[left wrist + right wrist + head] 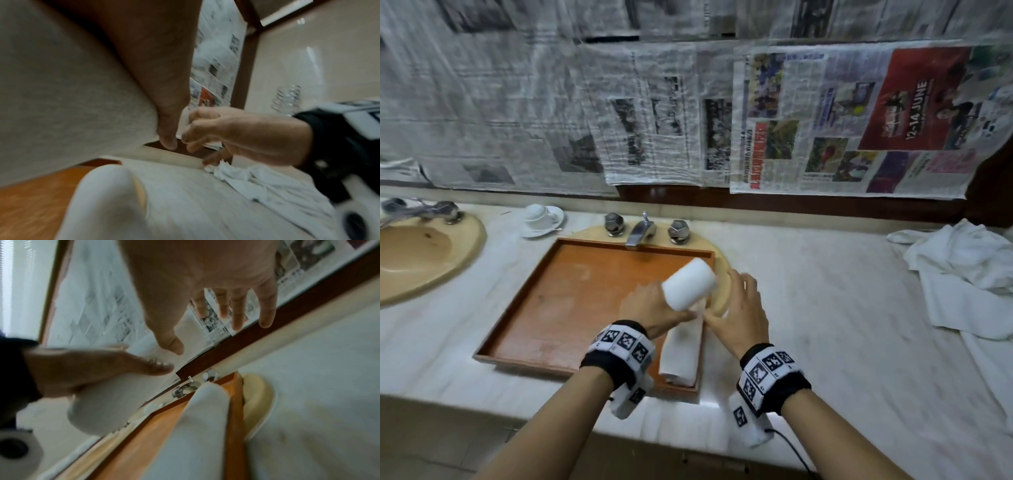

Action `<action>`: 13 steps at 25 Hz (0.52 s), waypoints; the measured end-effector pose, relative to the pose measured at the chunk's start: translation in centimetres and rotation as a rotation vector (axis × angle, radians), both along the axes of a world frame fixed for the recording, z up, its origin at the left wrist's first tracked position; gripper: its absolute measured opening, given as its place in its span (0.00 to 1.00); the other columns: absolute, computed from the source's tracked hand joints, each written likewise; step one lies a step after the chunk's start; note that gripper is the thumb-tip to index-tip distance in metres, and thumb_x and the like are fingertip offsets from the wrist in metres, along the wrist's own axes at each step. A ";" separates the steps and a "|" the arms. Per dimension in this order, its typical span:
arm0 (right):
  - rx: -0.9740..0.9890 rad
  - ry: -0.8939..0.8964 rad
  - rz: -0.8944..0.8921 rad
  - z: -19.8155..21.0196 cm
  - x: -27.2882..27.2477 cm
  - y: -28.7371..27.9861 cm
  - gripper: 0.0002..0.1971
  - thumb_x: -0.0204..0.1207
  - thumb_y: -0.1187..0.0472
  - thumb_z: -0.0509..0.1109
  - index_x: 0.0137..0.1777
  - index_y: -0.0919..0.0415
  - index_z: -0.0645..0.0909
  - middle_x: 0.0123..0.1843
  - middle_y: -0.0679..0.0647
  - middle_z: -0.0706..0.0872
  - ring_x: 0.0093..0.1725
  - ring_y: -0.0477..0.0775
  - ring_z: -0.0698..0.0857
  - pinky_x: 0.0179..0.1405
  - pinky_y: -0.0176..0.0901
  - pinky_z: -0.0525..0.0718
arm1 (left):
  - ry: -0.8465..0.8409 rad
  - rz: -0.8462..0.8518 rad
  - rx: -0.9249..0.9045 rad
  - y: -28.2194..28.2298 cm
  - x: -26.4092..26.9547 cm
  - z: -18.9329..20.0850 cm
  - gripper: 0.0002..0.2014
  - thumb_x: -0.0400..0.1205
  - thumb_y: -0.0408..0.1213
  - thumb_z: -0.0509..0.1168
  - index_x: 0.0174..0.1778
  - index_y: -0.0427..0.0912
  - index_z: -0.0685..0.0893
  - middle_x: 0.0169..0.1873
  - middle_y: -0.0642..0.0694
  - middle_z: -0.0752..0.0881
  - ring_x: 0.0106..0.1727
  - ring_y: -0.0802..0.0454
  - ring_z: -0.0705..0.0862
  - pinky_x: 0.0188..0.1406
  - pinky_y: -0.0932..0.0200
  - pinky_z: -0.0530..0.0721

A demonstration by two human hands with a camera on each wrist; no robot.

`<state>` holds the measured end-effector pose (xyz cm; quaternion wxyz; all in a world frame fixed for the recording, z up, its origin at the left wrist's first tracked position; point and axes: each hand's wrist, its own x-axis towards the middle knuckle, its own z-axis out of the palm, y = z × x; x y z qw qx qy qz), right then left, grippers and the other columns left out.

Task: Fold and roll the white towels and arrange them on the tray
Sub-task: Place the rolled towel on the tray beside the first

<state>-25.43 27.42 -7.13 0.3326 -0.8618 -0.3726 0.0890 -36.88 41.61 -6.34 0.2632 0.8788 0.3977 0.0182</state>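
My left hand grips a rolled white towel and holds it in the air above the orange wooden tray. In the left wrist view that rolled towel fills the left side, with my thumb across it. A second rolled towel lies along the tray's right wall, also seen as the second rolled towel in the right wrist view. My right hand hovers open just right of the held roll, fingers spread, holding nothing.
The tray sits over a sink with a chrome tap. A heap of loose white towels lies on the marble counter at the right. A cup on a saucer and another basin are at the left. Newspaper covers the wall.
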 end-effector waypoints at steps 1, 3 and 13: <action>-0.017 0.118 -0.030 -0.9 -1.0 0.7 0.38 0.68 0.47 0.73 0.77 0.48 0.61 0.72 0.51 0.66 0.65 0.57 0.76 0.58 0.58 0.82 | -0.077 0.115 -0.081 1.3 -1.1 -1.2 0.40 0.51 0.77 0.71 0.50 0.52 0.82 0.40 0.50 0.87 0.42 0.49 0.88 0.36 0.50 0.89; -0.106 0.309 -0.058 -3.3 -2.4 1.8 0.32 0.73 0.44 0.70 0.75 0.50 0.64 0.73 0.54 0.67 0.66 0.59 0.77 0.63 0.57 0.79 | -0.128 0.295 -0.229 2.7 -2.2 -2.8 0.46 0.49 0.77 0.71 0.52 0.44 0.81 0.42 0.44 0.87 0.43 0.45 0.88 0.42 0.45 0.90; -0.105 0.771 -0.133 -7.7 -5.2 3.5 0.36 0.77 0.36 0.62 0.83 0.47 0.60 0.76 0.53 0.75 0.69 0.58 0.79 0.67 0.48 0.76 | -0.006 0.361 -0.575 2.7 -3.8 -6.1 0.36 0.78 0.60 0.68 0.71 0.34 0.72 0.60 0.36 0.83 0.50 0.41 0.81 0.46 0.53 0.77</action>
